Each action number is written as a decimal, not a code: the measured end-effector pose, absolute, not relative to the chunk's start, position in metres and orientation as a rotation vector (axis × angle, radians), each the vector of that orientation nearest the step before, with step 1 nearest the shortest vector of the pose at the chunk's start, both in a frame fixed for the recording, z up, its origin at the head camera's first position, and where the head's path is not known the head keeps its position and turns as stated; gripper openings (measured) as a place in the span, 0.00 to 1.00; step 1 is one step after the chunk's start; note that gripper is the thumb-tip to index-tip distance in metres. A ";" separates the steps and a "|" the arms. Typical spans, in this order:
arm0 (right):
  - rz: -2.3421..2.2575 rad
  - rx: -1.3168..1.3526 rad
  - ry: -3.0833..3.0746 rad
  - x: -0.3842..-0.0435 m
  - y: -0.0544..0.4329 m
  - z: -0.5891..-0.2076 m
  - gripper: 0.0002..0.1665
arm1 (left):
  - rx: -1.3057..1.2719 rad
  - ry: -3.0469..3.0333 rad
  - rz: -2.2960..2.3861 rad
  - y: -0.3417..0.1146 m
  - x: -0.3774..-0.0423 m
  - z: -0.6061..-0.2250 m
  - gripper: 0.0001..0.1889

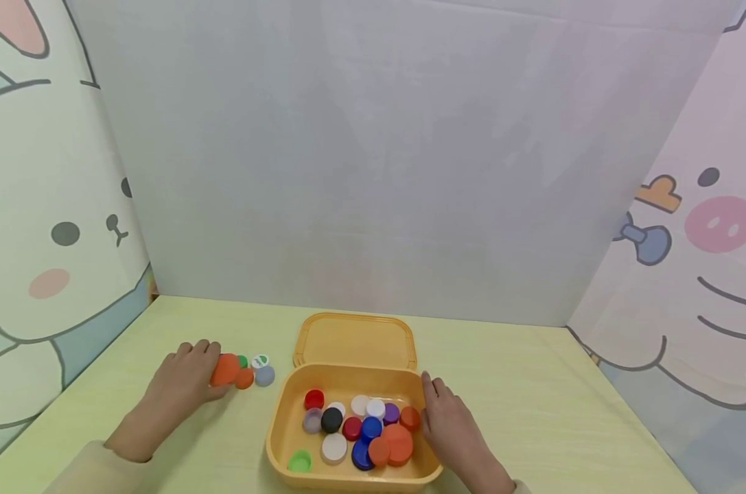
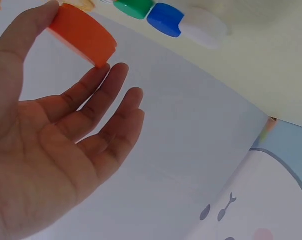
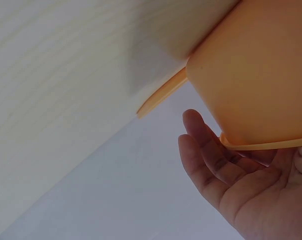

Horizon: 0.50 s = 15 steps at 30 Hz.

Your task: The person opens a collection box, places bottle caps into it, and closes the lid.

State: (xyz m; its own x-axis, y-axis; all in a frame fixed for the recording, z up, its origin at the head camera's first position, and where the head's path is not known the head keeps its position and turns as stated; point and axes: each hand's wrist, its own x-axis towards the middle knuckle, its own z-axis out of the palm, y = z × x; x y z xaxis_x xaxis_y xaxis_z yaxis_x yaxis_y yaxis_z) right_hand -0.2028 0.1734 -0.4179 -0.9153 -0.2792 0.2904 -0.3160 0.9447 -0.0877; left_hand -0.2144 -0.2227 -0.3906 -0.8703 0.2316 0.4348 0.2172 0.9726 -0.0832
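My left hand (image 1: 184, 381) is left of the box and pinches a large orange bottle cap (image 2: 83, 35) between thumb and fingertips. Close by on the table lie a smaller orange cap (image 1: 244, 378), a white cap with green print (image 1: 260, 361) and a greyish-blue cap (image 1: 264, 375). A green cap (image 2: 135, 7) and a blue cap (image 2: 165, 20) show in the left wrist view. With its fingers along the outside, my right hand (image 1: 456, 425) holds the right rim of an orange-yellow plastic box (image 3: 256, 70). Several mixed-colour caps lie inside, including a black cap (image 1: 332, 420) and a light green cap (image 1: 300, 461).
The box's lid (image 1: 355, 341) lies flat directly behind it on the pale yellow table (image 1: 508, 370). A grey-white cloth (image 1: 360, 171) hangs at the table's back edge. Cartoon-printed panels stand at the left (image 1: 14, 206) and right (image 1: 718, 295).
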 end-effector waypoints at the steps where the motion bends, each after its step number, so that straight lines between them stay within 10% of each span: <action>1: 0.190 0.441 -2.821 -0.203 0.174 -0.418 0.29 | -0.323 -2.667 0.041 -0.220 -0.214 -0.388 0.28; 15: 0.205 0.429 -2.848 -0.202 0.173 -0.418 0.29 | -0.398 -2.653 -0.040 -0.167 -0.206 -0.361 0.27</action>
